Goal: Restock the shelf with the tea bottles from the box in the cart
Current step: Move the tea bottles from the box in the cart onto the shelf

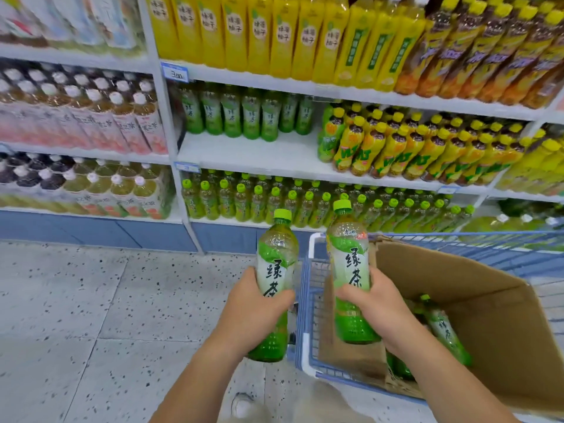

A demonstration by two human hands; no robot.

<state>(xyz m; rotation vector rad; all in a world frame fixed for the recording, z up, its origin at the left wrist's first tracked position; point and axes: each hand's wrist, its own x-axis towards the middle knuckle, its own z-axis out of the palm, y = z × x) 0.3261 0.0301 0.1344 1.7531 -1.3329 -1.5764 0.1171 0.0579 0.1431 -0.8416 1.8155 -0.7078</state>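
Left hand (253, 303) wrapped around one green tea bottle (274, 270), right hand (378, 303) gripping a second bottle (351, 270), both upright! Under the right hand sits the blue cart (303, 315) with the cardboard box (488, 300), more bottles lying inside. Ahead of both hands, the shelf (259, 154) shows bare white board before a back row of green bottles (244, 114); yellow bottles (412, 148) crowd its right side.

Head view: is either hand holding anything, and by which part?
Each hand holds one green tea bottle upright by its labelled middle: left hand on the left bottle, right hand on the right bottle.
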